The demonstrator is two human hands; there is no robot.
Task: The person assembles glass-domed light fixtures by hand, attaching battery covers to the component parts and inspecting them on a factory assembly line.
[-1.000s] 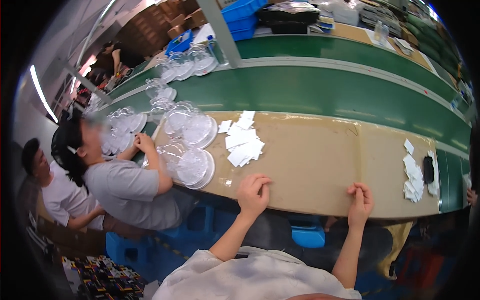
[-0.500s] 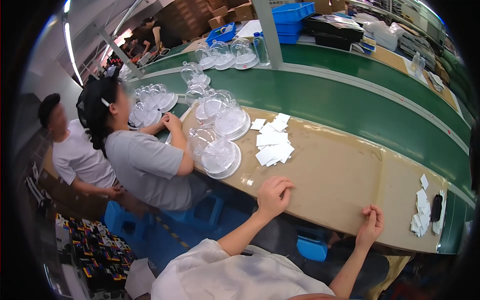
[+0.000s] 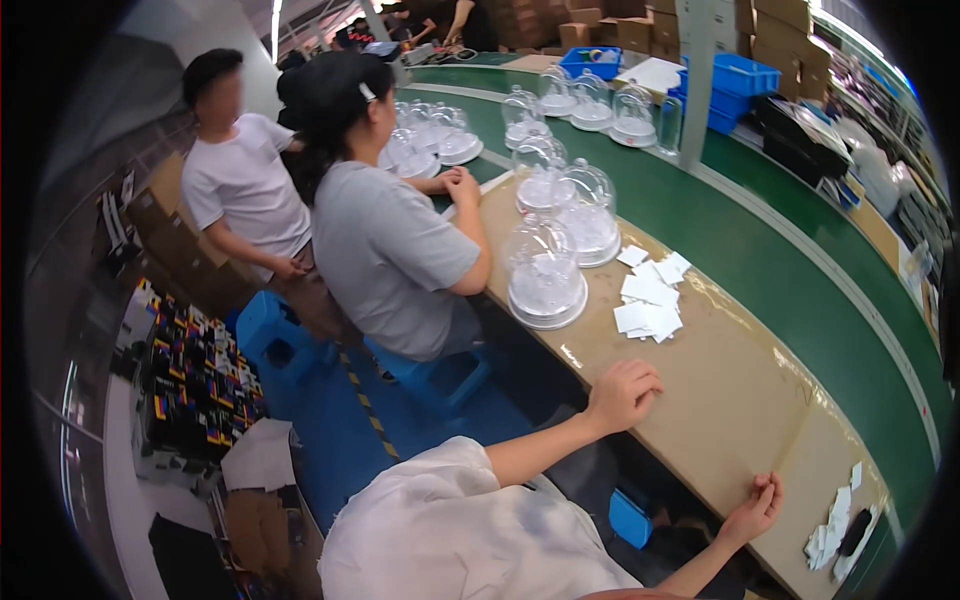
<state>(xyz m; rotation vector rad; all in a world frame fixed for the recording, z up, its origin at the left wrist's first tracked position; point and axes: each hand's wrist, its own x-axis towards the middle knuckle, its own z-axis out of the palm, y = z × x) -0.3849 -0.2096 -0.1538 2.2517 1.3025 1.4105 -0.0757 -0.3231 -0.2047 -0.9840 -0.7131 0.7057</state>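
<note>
My left hand (image 3: 624, 396) rests at the near edge of the brown work table (image 3: 735, 400), its fingers curled in loosely and nothing visible in them. Farther right along that edge is my right hand (image 3: 755, 509), its thumb and fingertips drawn together, also with nothing visible in it. Beyond my left hand lies a loose heap of white cards (image 3: 650, 293). Clear dome covers on round white bases, the nearest being one clear dome (image 3: 545, 278), stand to the left of the cards. Past my right hand lie more white cards (image 3: 830, 530) beside a dark oblong object (image 3: 855, 532).
A co-worker in a grey shirt (image 3: 400, 250) sits at the left, hands together; a person in white (image 3: 250, 190) stands behind. Along the far side runs a green conveyor (image 3: 760, 240) carrying more domes (image 3: 633, 115). Blue stools (image 3: 430, 380) and a carton of colourful boxes (image 3: 195, 380) are on the left.
The view has swung left, so the table and domes appear farther right and the co-workers show more fully. My hands keep much the same curled poses near the table edge.
</note>
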